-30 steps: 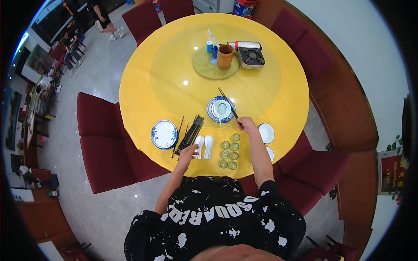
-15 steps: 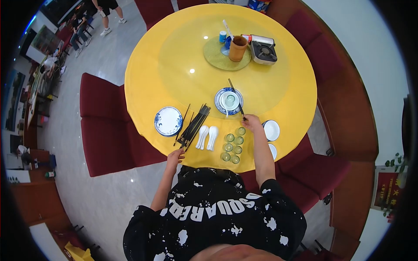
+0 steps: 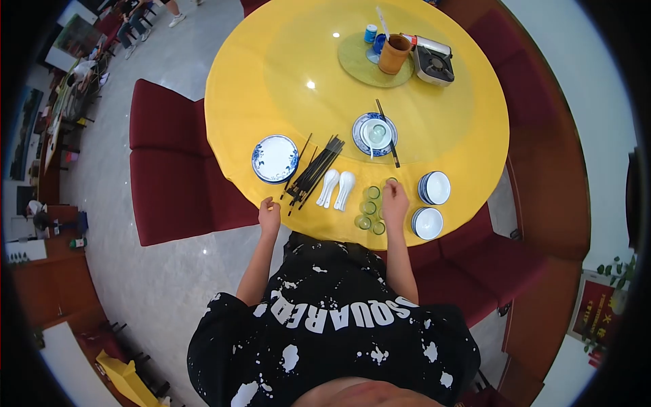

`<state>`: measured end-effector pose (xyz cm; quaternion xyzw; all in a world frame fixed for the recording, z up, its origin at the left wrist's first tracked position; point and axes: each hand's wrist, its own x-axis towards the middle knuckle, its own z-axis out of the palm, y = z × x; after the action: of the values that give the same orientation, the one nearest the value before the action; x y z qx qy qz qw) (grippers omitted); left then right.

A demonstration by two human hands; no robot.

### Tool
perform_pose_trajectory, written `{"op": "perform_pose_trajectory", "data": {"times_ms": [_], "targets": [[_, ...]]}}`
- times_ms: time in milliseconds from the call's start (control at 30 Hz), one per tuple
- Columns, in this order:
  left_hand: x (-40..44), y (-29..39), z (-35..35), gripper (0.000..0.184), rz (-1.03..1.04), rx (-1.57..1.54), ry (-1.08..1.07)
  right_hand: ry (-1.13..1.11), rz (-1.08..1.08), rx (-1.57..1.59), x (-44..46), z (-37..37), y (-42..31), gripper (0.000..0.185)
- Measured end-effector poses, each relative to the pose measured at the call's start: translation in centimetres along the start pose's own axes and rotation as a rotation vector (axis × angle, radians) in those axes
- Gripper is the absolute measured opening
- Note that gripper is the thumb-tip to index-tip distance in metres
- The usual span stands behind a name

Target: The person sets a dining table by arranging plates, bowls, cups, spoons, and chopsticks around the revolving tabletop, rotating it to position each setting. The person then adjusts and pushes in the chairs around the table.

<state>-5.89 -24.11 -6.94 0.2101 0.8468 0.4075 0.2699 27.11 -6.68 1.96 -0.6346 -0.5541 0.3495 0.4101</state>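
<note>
My left hand [image 3: 269, 213] rests at the table's near edge, fingers loosely apart and holding nothing, just left of several dark chopsticks [image 3: 315, 173]. My right hand [image 3: 395, 201] is curled at a small green glass [image 3: 391, 181] at the far right of a group of glasses [image 3: 369, 208]; it hides much of that glass. Two piles of white spoons [image 3: 336, 190] lie between chopsticks and glasses. Ahead is a blue-rimmed place setting [image 3: 374, 136] with stacked plate, bowl, glass and spoon. A pair of chopsticks [image 3: 388, 133] lies across its right side.
Blue-patterned plates [image 3: 275, 159] are stacked at left, and two bowl stacks [image 3: 434, 187] stand at right. On the far side are a wooden container [image 3: 394, 54] and a portable stove [image 3: 434, 63]. Red chairs [image 3: 173, 163] flank the round yellow-covered table [image 3: 230, 122]. People are in the background.
My right hand has let go of the chopsticks by the place setting and moved back to the glasses. My left hand has drawn slightly away from the chopstick pile. The view has shifted.
</note>
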Motion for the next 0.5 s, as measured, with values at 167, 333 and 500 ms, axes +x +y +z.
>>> {"op": "perform_pose_trajectory", "data": {"times_ms": [167,333,500], "targets": [[0.3,-1.1,0.8,0.056,0.155,0.232,-0.125,-0.124,0.079,-0.063,-5.1,0.1,-0.7,0.022],[-1.2,-0.6,0.3,0.057,0.366,0.350,-0.158,-0.145,0.084,-0.066,-8.4,0.5,-2.8,0.022],[-0.4,-1.0,-0.5,0.031,0.464,0.407,-0.186,-0.210,0.153,-0.079,-10.7,2.3,-3.2,0.022]]}}
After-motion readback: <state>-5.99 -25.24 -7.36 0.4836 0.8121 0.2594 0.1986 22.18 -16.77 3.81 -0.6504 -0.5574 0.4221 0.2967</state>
